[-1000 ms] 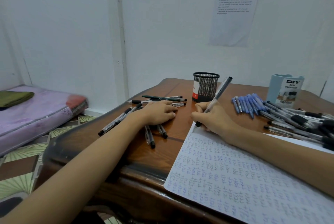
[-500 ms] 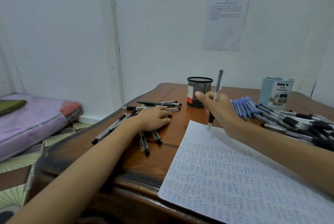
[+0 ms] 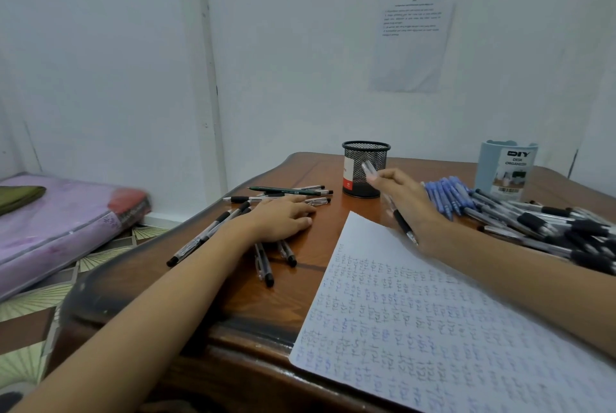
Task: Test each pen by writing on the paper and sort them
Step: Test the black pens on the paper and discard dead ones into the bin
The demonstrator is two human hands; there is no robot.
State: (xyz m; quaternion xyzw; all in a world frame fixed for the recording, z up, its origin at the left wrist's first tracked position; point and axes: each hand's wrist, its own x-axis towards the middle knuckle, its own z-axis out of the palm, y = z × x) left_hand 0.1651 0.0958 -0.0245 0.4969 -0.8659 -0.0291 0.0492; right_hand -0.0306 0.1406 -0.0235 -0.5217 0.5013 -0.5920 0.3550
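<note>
My right hand point(image 3: 408, 201) holds a clear pen with a black grip point(image 3: 401, 221), lifted above the top corner of the paper point(image 3: 416, 319). The pen's tip points down toward me and its top end points at the black mesh cup point(image 3: 365, 169). The paper is covered with rows of scribbles. My left hand point(image 3: 283, 217) lies flat on a loose group of black-tipped pens point(image 3: 263, 262) on the wooden table point(image 3: 233, 306). A large pile of black and clear pens point(image 3: 546, 226) and a row of blue pens point(image 3: 446, 192) lie right of my right hand.
A pale blue desk organiser point(image 3: 505, 167) stands at the back right. A green pencil point(image 3: 283, 191) lies among pens behind my left hand. A printed sheet point(image 3: 413, 39) hangs on the wall. A mattress point(image 3: 56, 226) lies on the floor to the left.
My right hand has lifted the pen off the paper and turned it, so its top end has swung from upright toward the mesh cup. My left hand has stayed on the pens.
</note>
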